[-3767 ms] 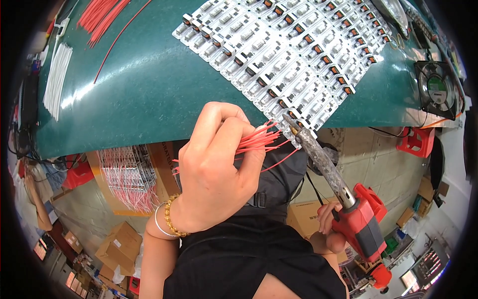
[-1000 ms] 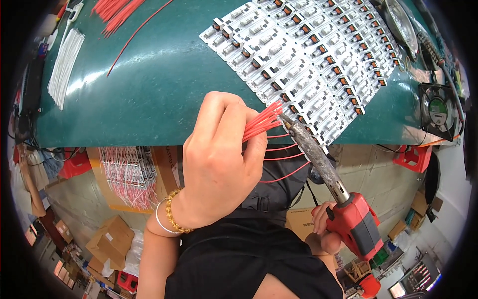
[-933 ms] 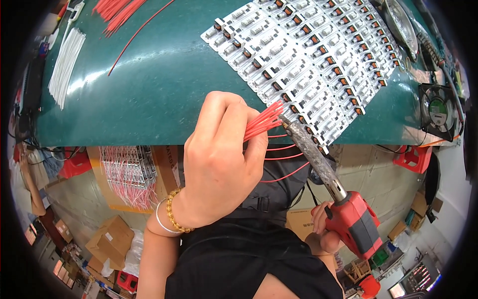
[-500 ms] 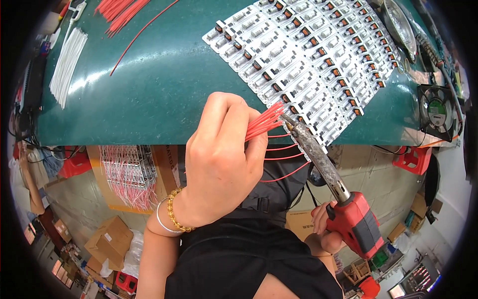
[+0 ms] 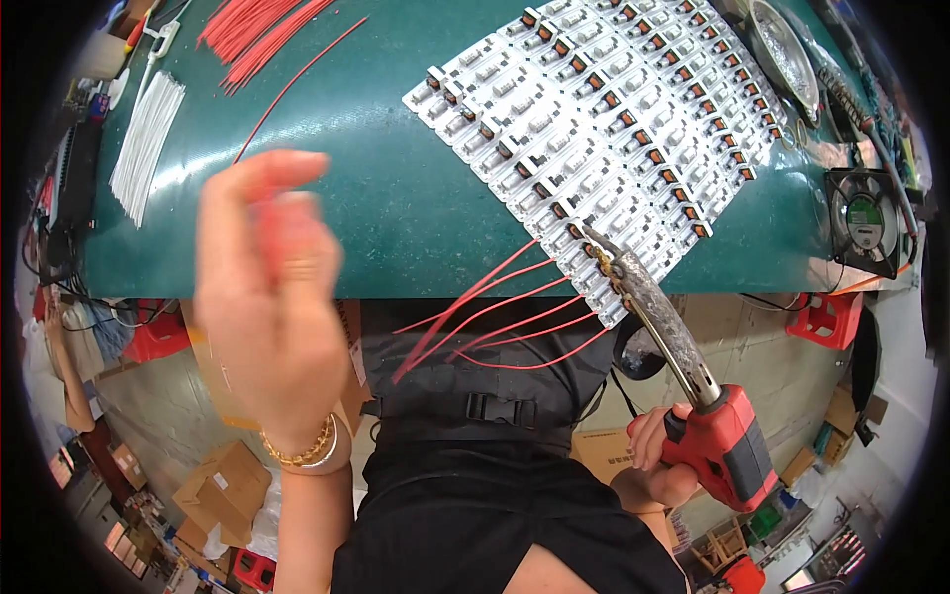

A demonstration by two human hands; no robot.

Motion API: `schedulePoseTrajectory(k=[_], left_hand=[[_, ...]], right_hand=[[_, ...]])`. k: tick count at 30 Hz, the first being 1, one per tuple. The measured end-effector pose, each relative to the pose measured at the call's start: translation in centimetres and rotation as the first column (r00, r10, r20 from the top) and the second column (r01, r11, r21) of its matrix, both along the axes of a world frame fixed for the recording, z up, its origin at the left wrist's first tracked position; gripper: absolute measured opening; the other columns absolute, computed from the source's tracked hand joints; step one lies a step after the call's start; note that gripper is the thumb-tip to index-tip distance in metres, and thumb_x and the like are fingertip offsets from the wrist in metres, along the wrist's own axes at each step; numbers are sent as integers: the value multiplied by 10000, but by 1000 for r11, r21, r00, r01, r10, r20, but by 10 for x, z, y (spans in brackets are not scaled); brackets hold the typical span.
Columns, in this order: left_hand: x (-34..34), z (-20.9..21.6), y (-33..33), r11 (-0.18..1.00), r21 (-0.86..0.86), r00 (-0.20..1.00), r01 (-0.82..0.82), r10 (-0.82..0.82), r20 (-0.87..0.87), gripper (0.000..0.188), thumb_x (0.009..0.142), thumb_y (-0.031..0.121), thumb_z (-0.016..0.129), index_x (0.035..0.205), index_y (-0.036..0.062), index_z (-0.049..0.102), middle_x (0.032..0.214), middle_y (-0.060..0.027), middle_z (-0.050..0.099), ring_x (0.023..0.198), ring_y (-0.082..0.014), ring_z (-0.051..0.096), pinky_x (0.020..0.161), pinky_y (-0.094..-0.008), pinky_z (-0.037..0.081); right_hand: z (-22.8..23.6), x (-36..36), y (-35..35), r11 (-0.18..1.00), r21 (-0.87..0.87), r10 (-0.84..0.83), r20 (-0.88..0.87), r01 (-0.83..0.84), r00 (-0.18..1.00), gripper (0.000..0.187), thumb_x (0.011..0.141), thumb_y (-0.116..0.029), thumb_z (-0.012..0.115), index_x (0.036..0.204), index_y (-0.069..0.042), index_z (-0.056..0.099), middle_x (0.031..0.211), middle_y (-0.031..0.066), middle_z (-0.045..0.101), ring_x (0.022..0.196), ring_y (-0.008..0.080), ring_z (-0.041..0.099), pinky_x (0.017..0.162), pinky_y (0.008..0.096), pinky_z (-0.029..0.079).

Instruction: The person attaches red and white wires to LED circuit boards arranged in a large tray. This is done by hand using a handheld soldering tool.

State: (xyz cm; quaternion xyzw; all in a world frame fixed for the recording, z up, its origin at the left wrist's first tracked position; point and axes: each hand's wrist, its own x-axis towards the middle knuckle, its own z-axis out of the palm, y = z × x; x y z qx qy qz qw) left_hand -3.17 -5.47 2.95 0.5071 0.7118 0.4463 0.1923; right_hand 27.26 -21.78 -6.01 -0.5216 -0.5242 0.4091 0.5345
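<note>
My right hand (image 5: 661, 463) grips the red and black handle of a soldering iron (image 5: 693, 371). The iron's scorched tip lies over the near left edge of a panel of white circuit boards (image 5: 594, 139). Several red wires (image 5: 495, 307) run from that edge and hang past the table's front. My left hand (image 5: 272, 297), blurred by motion, is over the left part of the table edge, its fingers curled. A red smear between thumb and fingers looks like the bundle of red wires. One loose red wire (image 5: 297, 79) lies just beyond this hand.
On the green table (image 5: 396, 208) lie a pile of red wires (image 5: 262, 35) and a bunch of white sticks or wires (image 5: 146, 148). A metal dish (image 5: 787, 59), a coiled iron holder (image 5: 846, 99) and a small fan (image 5: 863, 223) stand at the right. A cardboard box (image 5: 223, 485) sits below.
My left hand has swung left, away from the iron's tip, with red still showing in it. Another red wire now hangs from the panel's edge. The iron has shifted slightly right and down.
</note>
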Motion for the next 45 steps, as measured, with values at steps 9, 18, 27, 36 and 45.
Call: schedulePoseTrajectory(k=[9,18,27,36,45], left_hand=[[25,-41,10,902,63,904,426,-423,-63,140,788,-34,685,727,-23,560,777,-72,569,594,-91,456,514,-233,346],[30,-42,9,922,14,917,386,-382,-115,144,735,-11,710,762,7,570,813,-83,557,592,-258,576,518,-342,448],[29,-43,8,919,34,917,393,-388,-94,146,722,-6,706,759,10,565,823,-84,565,593,-264,582,522,-347,459],[29,-41,6,921,3,917,390,-388,-91,129,780,-28,703,775,-31,574,824,-110,581,668,-160,538,575,-249,426],[28,-44,7,918,47,914,394,-386,-126,150,710,-13,705,762,8,567,821,-82,563,591,-262,587,520,-345,463]], right_hand=[[43,-44,34,965,-259,-146,-413,38,899,518,637,-418,897,756,-24,581,629,41,583,521,121,518,492,247,373],[32,-17,31,913,-356,25,-439,-199,898,270,586,-127,810,676,-12,583,655,42,608,539,117,539,495,238,385],[6,-18,-1,973,-202,-113,-15,108,993,293,661,-138,815,709,-22,551,616,26,582,512,104,543,475,240,387],[35,-45,35,992,-124,-74,-306,37,949,474,721,-410,841,695,-15,580,610,42,573,485,110,520,452,226,359],[13,-42,23,966,-137,-232,-86,219,969,222,645,-61,754,545,-77,557,498,-6,524,384,82,453,391,230,305]])
